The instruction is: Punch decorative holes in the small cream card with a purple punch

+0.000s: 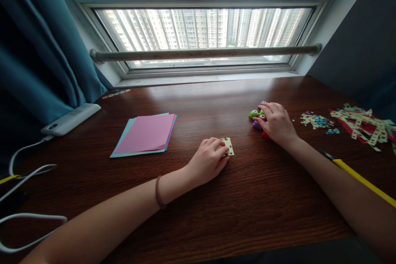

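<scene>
- The left hand (208, 161) is lying on the brown table (247, 202), fingers curled down on a small cream paper piece (229, 147) with star holes.
- The right hand (277, 123) is resting over a bunch of little colored punches (255, 114), fingers spread on them.
- A yellow tool (361, 180) is lying beside the right arm.
- Pink and blue paper sheets (145, 135) are sitting farther left.
- Paper scraps (361, 126) are lying far right.

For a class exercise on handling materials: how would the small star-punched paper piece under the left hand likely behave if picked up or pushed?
The paper piece looks thin and flat, so it is probably very light and floppy. Lying flush on the smooth wooden desk, it would likely slide when pushed and be fiddly to lift by an edge. The left hand rests on it, perhaps to steady it.
</scene>
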Motion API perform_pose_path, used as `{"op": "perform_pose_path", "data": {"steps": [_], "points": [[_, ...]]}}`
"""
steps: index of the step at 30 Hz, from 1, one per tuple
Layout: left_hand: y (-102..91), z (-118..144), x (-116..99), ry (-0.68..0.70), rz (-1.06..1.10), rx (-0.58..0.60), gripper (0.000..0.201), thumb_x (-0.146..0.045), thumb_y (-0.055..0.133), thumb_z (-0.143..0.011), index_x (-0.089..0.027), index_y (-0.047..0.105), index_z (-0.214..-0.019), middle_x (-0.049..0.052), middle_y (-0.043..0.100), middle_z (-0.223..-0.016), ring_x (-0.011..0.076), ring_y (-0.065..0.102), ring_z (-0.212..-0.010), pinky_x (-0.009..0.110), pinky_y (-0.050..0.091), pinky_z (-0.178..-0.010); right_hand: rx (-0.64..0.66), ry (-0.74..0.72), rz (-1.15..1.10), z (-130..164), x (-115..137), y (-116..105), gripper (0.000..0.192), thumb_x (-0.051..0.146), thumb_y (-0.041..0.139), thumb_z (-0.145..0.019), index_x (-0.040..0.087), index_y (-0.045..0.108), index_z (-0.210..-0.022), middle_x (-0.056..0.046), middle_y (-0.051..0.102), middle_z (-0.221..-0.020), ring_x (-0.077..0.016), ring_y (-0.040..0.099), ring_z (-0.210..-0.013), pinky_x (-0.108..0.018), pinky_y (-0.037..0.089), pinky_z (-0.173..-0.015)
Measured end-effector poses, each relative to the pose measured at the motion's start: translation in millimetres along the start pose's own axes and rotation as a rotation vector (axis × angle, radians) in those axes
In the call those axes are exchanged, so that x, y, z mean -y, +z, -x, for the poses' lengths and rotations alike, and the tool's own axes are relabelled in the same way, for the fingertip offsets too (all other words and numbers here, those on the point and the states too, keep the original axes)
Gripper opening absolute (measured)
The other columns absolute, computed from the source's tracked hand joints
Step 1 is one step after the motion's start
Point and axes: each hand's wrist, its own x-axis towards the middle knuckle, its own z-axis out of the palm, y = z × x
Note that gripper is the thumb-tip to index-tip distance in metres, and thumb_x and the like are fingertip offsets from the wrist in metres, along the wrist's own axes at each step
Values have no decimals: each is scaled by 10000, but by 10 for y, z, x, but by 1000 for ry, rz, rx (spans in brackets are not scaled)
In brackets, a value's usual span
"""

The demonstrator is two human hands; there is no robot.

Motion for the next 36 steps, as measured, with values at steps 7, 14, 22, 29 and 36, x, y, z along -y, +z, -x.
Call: {"op": "perform_pose_path", "data": {"steps": [7, 14, 22, 29, 36], "points": [[0, -6, -2, 5, -19, 7, 171, -265, 438, -901, -191, 575, -970, 69, 590, -1018, 225, 504, -987, 387, 392, -885, 29, 153, 146, 124, 212, 45, 654, 583, 461, -818, 137, 453, -1298, -167, 365, -1384, -462, 257, -1219, -654, 234, -934], [-10, -8, -4, 13, -18, 16, 174, -267, 430, -902, -191, 572, -968, 67, 592, -1031, 226, 504, -999, 393, 389, -894, 78, 361, 114, 140, 208, 125, 748, 642, 430, -791, 127, 401, -1332, -246, 318, -1383, -483, 404, -1094, -625, 393, -763], [-26, -10, -34, 45, -69, -14, 189, -247, 423, -899, -190, 574, -999, 81, 608, -1029, 240, 516, -1032, 413, 399, -907, -80, 238, -3, 12, 104, 236, 606, 576, 492, -794, 139, 547, -1210, -178, 443, -1321, -386, 392, -1154, -520, 359, -904], [-93, -209, -179, 374, -104, 6, 279, -191, 403, -916, -157, 544, -1155, 91, 526, -1294, 233, 402, -1262, 418, 304, -1063, -172, 357, -619, -336, -497, 211, 542, 583, 445, -818, 142, 663, -1046, -113, 603, -1144, -271, 502, -1101, -387, 335, -987], [191, -987, -124, 762, -78, 119, 364, -277, 451, -917, -249, 479, -1279, -7, 470, -1359, 169, 299, -1336, 394, 119, -1151, -41, 465, -874, -486, -666, 494, 639, 637, 341, -841, 120, 711, -907, -94, 688, -823, -224, 623, -819, -327, 475, -743]]}}
